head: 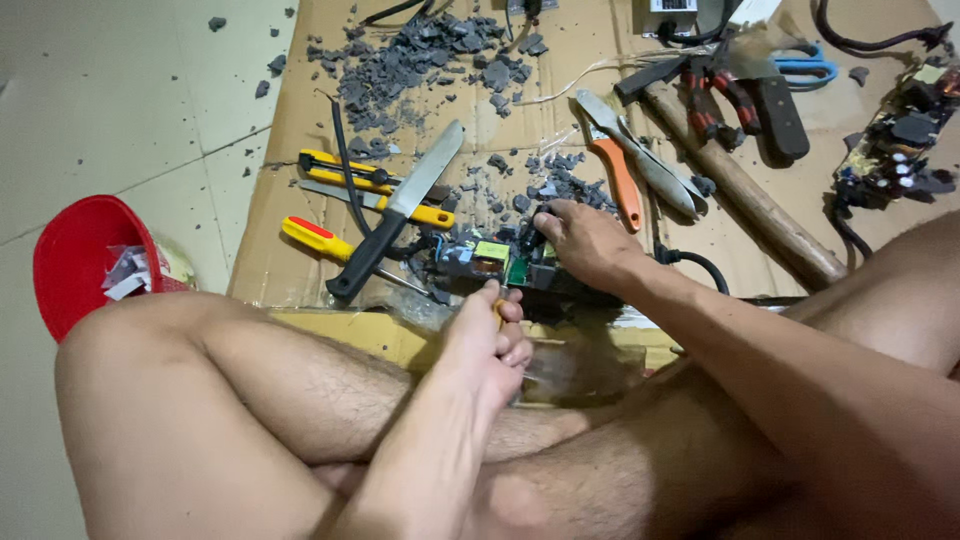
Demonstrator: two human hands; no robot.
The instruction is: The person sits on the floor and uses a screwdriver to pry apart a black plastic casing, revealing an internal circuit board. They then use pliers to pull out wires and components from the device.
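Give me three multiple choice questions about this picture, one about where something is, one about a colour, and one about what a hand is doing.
1. Where does the red bowl sit?
A. On the tiled floor, left of the cardboard
B. On top of the circuit board
C. Beside the scissors

2. What colour are the handles of the scissors at the top right?
A. Yellow
B. Blue
C. White

3. What is the right hand doing?
A. Lifting the hammer
B. Resting open on a knee
C. Pressing down on the circuit board

Answers:
1 A, the bowl stands on the tiles off the left edge of the cardboard.
2 B, the scissor loops are blue.
3 C, its fingers lie on the board while the left hand grips an orange-handled tool against it.
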